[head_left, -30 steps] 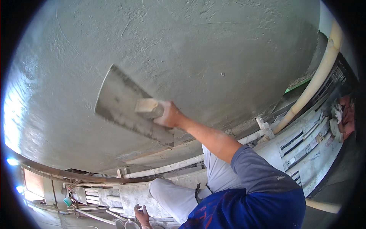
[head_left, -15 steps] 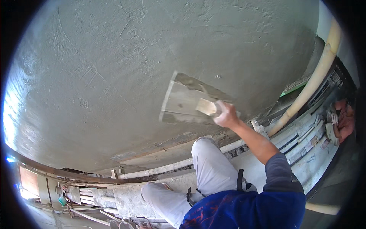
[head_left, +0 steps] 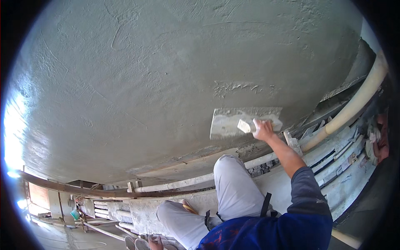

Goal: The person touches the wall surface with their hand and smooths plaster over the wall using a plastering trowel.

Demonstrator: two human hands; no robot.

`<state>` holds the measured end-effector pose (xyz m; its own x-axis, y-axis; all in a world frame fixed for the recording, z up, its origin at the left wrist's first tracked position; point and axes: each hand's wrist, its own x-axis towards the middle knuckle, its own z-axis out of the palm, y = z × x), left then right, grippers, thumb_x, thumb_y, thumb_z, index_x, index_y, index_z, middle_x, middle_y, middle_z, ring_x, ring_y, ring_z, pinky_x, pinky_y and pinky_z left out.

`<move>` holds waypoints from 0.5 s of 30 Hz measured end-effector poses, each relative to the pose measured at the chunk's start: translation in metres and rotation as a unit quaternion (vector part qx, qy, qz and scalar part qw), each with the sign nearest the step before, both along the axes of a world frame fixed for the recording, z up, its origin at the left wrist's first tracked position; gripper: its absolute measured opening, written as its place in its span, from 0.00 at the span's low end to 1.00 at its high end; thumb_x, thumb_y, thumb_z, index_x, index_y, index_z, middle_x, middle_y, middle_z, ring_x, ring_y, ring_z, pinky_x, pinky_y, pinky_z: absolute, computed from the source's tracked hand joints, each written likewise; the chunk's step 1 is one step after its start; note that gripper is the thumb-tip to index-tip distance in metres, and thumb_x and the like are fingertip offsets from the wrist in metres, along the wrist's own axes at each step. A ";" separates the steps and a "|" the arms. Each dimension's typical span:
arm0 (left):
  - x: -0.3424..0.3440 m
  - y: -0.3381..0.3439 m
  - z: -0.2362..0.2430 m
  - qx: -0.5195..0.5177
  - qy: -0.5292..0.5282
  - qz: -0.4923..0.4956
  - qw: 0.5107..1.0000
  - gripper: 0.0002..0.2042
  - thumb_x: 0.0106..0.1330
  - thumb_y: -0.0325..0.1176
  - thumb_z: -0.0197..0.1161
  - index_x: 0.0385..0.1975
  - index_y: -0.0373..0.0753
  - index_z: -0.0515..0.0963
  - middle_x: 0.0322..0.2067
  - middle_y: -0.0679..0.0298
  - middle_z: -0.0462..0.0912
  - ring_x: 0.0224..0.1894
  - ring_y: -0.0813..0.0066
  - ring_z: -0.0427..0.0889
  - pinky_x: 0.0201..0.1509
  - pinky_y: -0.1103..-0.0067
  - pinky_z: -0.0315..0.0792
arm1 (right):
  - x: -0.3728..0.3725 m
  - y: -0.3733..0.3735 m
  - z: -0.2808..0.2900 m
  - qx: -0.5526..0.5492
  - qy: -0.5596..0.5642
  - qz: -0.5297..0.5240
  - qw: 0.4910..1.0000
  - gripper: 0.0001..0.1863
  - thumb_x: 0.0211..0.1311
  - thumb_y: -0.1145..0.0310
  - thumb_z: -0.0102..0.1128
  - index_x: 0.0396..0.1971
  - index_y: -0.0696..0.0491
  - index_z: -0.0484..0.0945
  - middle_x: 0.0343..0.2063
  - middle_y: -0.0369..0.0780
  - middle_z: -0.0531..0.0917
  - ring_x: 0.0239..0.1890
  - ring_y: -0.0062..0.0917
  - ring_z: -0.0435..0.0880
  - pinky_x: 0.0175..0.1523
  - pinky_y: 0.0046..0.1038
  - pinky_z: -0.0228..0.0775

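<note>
My right hand (head_left: 263,130) is closed around the pale handle of a rectangular plastering trowel (head_left: 228,121). The trowel's broad blade is smeared with wet grey plaster and lies at, or very close to, the lower part of the plastered wall (head_left: 146,83). Just above it runs a rough ridge of plaster (head_left: 237,87); the surrounding surface is mostly smooth, with scratches and ripples. At the lower edge, what looks like my left hand (head_left: 156,243) shows only in part, beside rounded grey objects (head_left: 141,243). Its fingers are too small and cut off to read.
Pale scaffold boards (head_left: 166,200) lie under my legs, alongside a long pole (head_left: 179,184). A thick bamboo pole (head_left: 354,104) slants up at the right. Beyond it, another person in red (head_left: 382,137) is partly visible. More poles (head_left: 104,232) and a green container (head_left: 75,214) are lower left.
The trowel has moved right and slightly down along the wall, and its blade has turned more level. A plaster ridge now shows above it. More of the left hand is visible at the lower edge.
</note>
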<state>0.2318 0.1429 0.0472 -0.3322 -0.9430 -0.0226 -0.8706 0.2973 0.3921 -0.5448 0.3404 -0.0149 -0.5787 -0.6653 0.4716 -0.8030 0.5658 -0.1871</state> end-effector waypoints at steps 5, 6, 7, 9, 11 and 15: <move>-0.006 -0.018 0.014 -0.026 0.010 0.042 0.999 0.23 0.62 0.42 0.65 0.51 0.34 0.70 0.35 0.50 0.81 0.34 0.59 0.80 0.39 0.68 0.74 | 0.041 0.006 0.019 -0.136 -0.090 0.021 0.986 0.17 0.36 0.71 0.64 0.32 0.54 0.73 0.25 0.49 0.80 0.29 0.49 0.79 0.34 0.46 0.70; -0.005 -0.018 0.013 -0.026 0.012 0.041 0.999 0.23 0.62 0.42 0.65 0.51 0.34 0.70 0.35 0.50 0.81 0.34 0.59 0.80 0.39 0.68 0.74 | 0.049 0.006 0.035 -0.191 -0.098 -0.009 0.977 0.17 0.36 0.73 0.64 0.31 0.54 0.73 0.24 0.49 0.80 0.29 0.50 0.79 0.33 0.46 0.70; -0.004 -0.017 0.012 -0.010 0.002 0.054 0.999 0.23 0.62 0.42 0.64 0.51 0.34 0.70 0.36 0.51 0.81 0.34 0.59 0.80 0.39 0.69 0.74 | 0.058 0.000 0.064 -0.215 -0.082 -0.048 0.972 0.16 0.38 0.72 0.67 0.30 0.54 0.73 0.24 0.50 0.79 0.29 0.50 0.79 0.33 0.43 0.71; -0.011 -0.019 0.012 0.008 -0.005 0.059 0.998 0.23 0.62 0.42 0.64 0.51 0.34 0.70 0.37 0.51 0.81 0.33 0.60 0.80 0.39 0.69 0.74 | 0.066 -0.009 0.106 -0.273 -0.077 -0.077 0.956 0.16 0.40 0.71 0.69 0.30 0.55 0.74 0.25 0.48 0.80 0.29 0.45 0.81 0.34 0.40 0.72; -0.031 -0.014 0.017 -0.003 -0.015 0.042 0.999 0.24 0.62 0.43 0.64 0.52 0.35 0.69 0.38 0.53 0.81 0.32 0.61 0.80 0.38 0.70 0.74 | 0.078 -0.023 0.151 -0.430 -0.200 -0.013 0.880 0.17 0.42 0.70 0.71 0.34 0.56 0.76 0.29 0.44 0.83 0.32 0.36 0.83 0.37 0.34 0.74; -0.033 -0.018 0.002 -0.015 0.014 0.019 1.000 0.23 0.62 0.43 0.63 0.51 0.33 0.70 0.38 0.53 0.81 0.33 0.61 0.80 0.38 0.70 0.74 | 0.109 -0.083 0.168 -0.502 -0.387 0.050 0.772 0.19 0.45 0.71 0.70 0.40 0.58 0.78 0.35 0.41 0.84 0.38 0.26 0.84 0.44 0.29 0.74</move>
